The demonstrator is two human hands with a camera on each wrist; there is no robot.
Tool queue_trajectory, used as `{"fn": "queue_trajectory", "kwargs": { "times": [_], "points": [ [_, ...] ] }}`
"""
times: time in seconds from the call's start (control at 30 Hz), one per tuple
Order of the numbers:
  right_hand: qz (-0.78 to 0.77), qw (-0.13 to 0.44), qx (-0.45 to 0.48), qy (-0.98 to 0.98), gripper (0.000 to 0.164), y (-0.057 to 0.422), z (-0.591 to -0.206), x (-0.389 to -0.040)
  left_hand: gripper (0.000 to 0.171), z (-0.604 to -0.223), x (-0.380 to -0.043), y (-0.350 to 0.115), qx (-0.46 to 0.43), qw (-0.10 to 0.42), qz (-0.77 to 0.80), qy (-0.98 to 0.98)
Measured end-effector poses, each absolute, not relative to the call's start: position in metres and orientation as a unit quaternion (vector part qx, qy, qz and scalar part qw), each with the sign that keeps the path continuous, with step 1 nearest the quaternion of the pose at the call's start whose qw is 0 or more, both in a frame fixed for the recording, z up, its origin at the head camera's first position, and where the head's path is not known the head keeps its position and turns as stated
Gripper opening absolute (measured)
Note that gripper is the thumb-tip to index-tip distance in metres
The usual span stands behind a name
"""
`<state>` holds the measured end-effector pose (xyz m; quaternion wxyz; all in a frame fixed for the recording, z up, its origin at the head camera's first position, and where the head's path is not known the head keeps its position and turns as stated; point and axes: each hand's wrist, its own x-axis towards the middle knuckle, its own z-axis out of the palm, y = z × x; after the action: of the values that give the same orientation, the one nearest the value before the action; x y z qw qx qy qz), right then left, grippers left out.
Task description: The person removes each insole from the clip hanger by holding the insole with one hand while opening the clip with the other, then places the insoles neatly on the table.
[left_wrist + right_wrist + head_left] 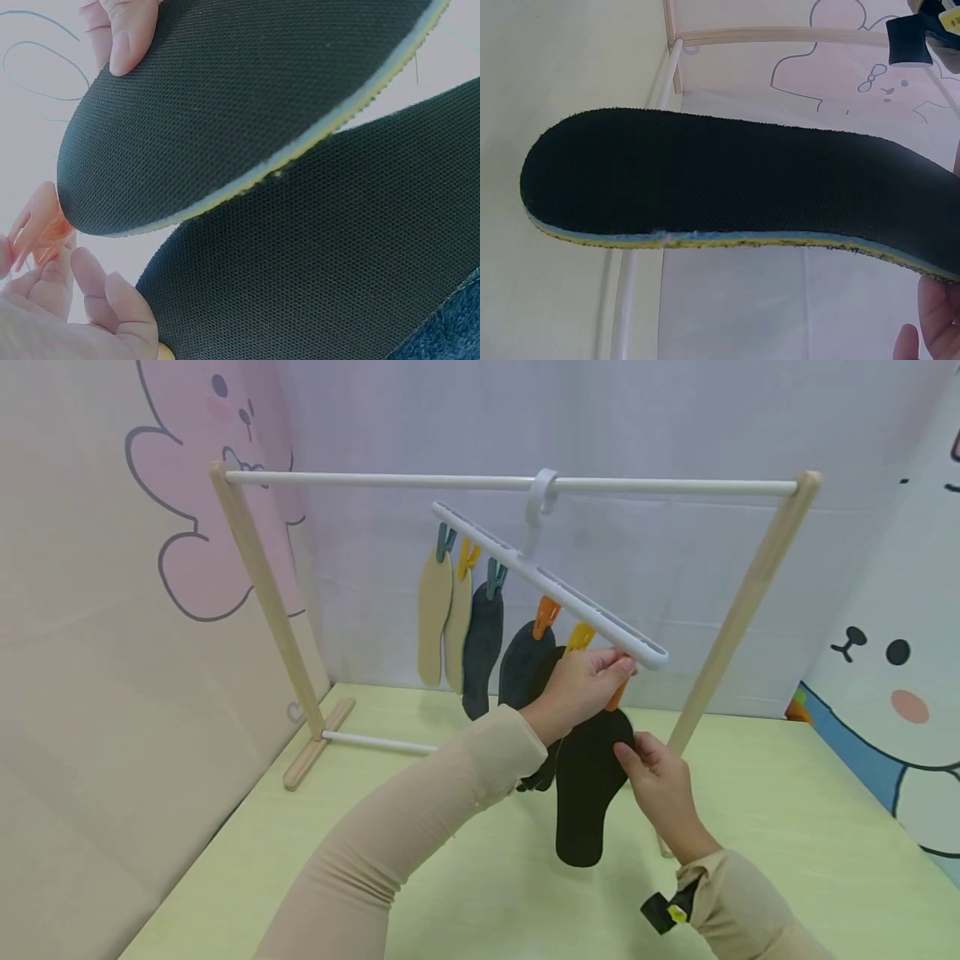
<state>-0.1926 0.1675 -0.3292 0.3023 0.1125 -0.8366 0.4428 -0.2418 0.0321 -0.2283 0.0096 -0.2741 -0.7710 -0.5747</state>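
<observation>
Curtained nook here, pale drapes point(412, 410) across the top, pink cartoon animal point(168, 468) upper left, yellowish table point(480, 893) below

A pale yellow-green table point(232, 885) spread across the near part of the scene. On it stood a rack with a wooden left post point(262, 602), a wooden right post point(750, 610) and a white top bar point(375, 482) between them. The left post rose from a wooden foot point(303, 766), and a white lower bar point(382, 743) ran rightward near the table. A pale cloth point(420, 410) hung at the far side. A pink cartoon animal point(180, 485) showed at far left; a white cartoon face point(892, 718), pink-cheeked, at right.
</observation>
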Motion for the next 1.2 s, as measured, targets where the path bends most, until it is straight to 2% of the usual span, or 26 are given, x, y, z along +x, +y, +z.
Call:
{"fn": "queue_trajectory", "kwargs": {
  "times": [0.67,1.2],
  "points": [
    [0.450,0.299,0.111,-0.834,0.008,0.1658,-0.3306,-0.1885,0.029,-0.2285,-0.2428,0.0296,-0.239,0.004,-0.590,-0.771],
    [0.450,0.290,0.091,-0.839,0.009,0.1642,-0.3304,-0.1863,0.028,-0.2265,-0.2386,0.0281,-0.248,-0.001,-0.596,-0.764]
  ]
}}
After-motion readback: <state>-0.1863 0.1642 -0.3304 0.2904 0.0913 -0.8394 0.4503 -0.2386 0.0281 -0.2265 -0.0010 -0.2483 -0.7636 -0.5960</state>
